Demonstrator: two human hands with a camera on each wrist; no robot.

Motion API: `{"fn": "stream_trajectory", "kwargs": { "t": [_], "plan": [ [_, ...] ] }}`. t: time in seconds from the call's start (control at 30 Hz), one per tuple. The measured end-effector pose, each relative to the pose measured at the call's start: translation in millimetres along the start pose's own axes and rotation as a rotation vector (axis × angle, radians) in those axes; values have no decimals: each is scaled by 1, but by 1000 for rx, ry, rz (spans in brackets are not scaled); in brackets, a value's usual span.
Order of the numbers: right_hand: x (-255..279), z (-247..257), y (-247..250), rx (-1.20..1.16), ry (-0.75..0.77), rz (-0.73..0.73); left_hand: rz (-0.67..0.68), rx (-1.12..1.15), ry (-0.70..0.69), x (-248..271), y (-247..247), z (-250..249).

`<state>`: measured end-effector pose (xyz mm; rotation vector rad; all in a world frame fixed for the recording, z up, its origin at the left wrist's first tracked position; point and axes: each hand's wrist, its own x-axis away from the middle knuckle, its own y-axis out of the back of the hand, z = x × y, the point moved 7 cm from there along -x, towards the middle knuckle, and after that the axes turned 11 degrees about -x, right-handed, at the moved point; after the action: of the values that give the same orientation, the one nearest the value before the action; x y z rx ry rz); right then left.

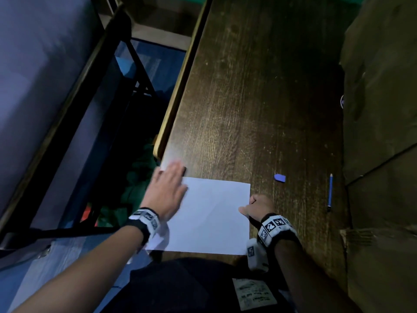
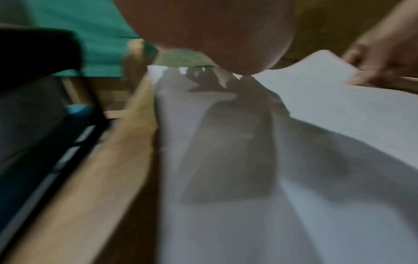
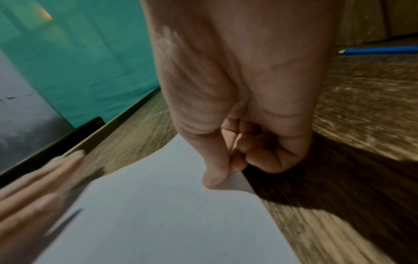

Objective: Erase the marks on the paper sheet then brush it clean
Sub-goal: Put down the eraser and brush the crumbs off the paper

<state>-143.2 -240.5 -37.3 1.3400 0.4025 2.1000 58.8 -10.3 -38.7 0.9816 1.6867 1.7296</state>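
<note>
The paper [image 1: 214, 218] lies flat near your edge of the table [image 1: 259, 98]. It is white, smooth and square-cornered. Your left hand [image 1: 165, 190] lies flat on its left edge, fingers straight and blurred. Your right hand [image 1: 259, 206] is curled and pinches the right edge between thumb and finger, lifting it a little. The table is dark wood with rough grain. A small blue eraser [image 1: 279, 178] and a thin blue pencil [image 1: 330, 192] lie to the right, apart from the paper.
</note>
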Motion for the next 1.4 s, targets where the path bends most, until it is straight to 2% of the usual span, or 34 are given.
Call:
{"fn": "stream_trajectory", "kwargs": {
  "t": [0.07, 0.13, 0.2, 0.33, 0.4, 0.47, 0.53, 0.6, 0.67, 0.73, 0.83, 0.93, 1.0, 1.17, 1.23, 1.3, 1.33, 1.4],
  "plan": [
    [1, 0, 0, -14, -3, 6, 45, -2, -288, -3, -9, -50],
    [2, 0, 1, -24, 5, 5, 58, -87, -444, 4, -25, -66],
    [3, 0, 0, -36, 23, 1, 70, -80, -376, 6, -30, -44],
    [3, -3, -3, -72, 48, -9, 37, -150, -8, 4, -14, 37],
    [4, -3, -3, -56, 62, -22, 16, -185, 60, 1, -5, 53],
    [5, -1, -2, -47, 76, -29, -26, -172, 27, -7, 0, 35],
    [7, 1, -2, -36, 91, -12, -42, -104, -126, -8, -5, -11],
    [8, 2, -2, -30, 90, 1, 10, -87, -293, 3, -20, -57],
    [8, 1, -2, -25, 89, 8, 31, -86, -306, 15, -31, -63],
    [8, 1, -2, -24, 88, 4, 36, -39, -162, 19, -30, -35],
    [9, 1, -2, -33, 92, 0, 40, -53, 122, 26, -25, 36],
    [8, 1, -3, -34, 82, 8, 15, -86, 272, 33, -10, 83],
    [7, 2, -3, -26, 77, 9, -19, -116, 194, 25, 0, 61],
    [5, 3, -3, -4, 62, 21, -3, -19, -354, 3, -5, -97],
    [4, 2, -1, -12, 53, 9, 63, -30, -487, 7, -21, -134],
    [6, 2, -1, -20, 49, 10, 64, -58, -473, 7, -29, -128],
    [7, 3, -1, -20, 46, 10, 50, -61, -415, 6, -30, -112],
    [6, 2, 0, -10, 43, 9, 72, -32, -213, 5, -28, -60]
  ]
}}
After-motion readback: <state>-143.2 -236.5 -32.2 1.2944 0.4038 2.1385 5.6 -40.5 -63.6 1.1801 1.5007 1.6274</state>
